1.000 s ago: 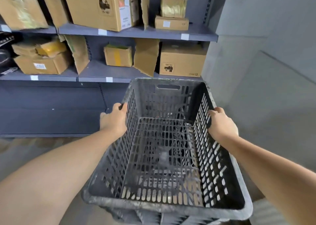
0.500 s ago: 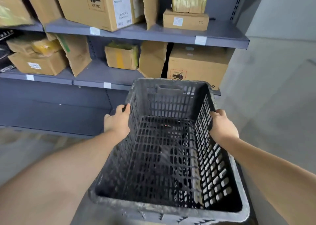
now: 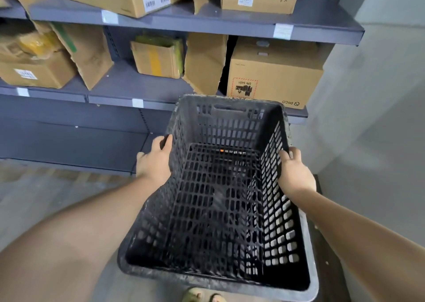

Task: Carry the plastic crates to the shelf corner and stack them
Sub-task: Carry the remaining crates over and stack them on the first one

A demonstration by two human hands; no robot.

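A dark grey slotted plastic crate (image 3: 220, 276) hangs in the air in front of me, empty, its far end close to the shelf unit (image 3: 207, 25). My left hand (image 3: 154, 163) grips the crate's left rim, thumb on top, fingers hidden under the edge. On the right rim my right hand (image 3: 295, 175) grips the same way, fingers curled over into the crate. The crate's far wall has a handle slot. The right end of the shelves meets the pale wall (image 3: 379, 94).
Cardboard boxes fill both grey shelves; a large box with a hazard label (image 3: 273, 81) stands just beyond the crate. A dark object (image 3: 326, 244) shows on the floor to the crate's right. My foot in a sandal (image 3: 200, 296) is below the crate.
I have moved closer to the shelf's right end with the crate held in both hands. The shelves and boxes now loom larger and higher in view.
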